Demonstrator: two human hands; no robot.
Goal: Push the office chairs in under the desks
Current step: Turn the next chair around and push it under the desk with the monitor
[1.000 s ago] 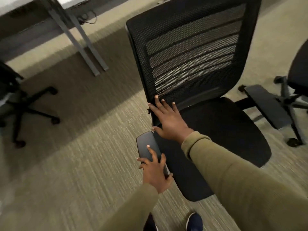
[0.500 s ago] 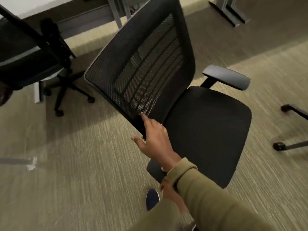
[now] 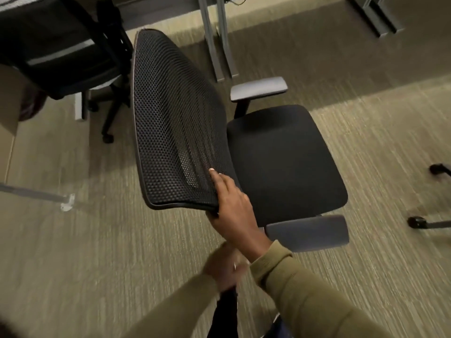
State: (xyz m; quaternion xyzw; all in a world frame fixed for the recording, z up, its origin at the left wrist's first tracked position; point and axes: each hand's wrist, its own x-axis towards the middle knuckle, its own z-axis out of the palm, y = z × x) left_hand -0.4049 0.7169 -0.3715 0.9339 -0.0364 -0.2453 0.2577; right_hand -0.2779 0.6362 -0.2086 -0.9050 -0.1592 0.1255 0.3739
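Observation:
A black office chair stands on the carpet with its mesh backrest (image 3: pixel 170 123) toward me and to the left, and its seat (image 3: pixel 285 162) to the right. My right hand (image 3: pixel 234 208) grips the near corner of the backrest, fingers on the mesh and thumb under the edge. The near armrest (image 3: pixel 307 231) lies just right of that wrist; the far armrest (image 3: pixel 258 89) points toward the grey desk legs (image 3: pixel 217 45). My left hand (image 3: pixel 224 267) is blurred below the right wrist, off the chair; its grip is unclear.
A second black chair (image 3: pixel 61 50) stands at the upper left, close to the backrest. Casters of a third chair (image 3: pixel 418 222) show at the right edge. A grey desk foot (image 3: pixel 36 195) lies on the left, more desk legs (image 3: pixel 375 18) at the top right.
The chair has swivelled, its backrest swinging left and the seat turning right. My right hand slid to the backrest's near corner. My left hand came off the armrest.

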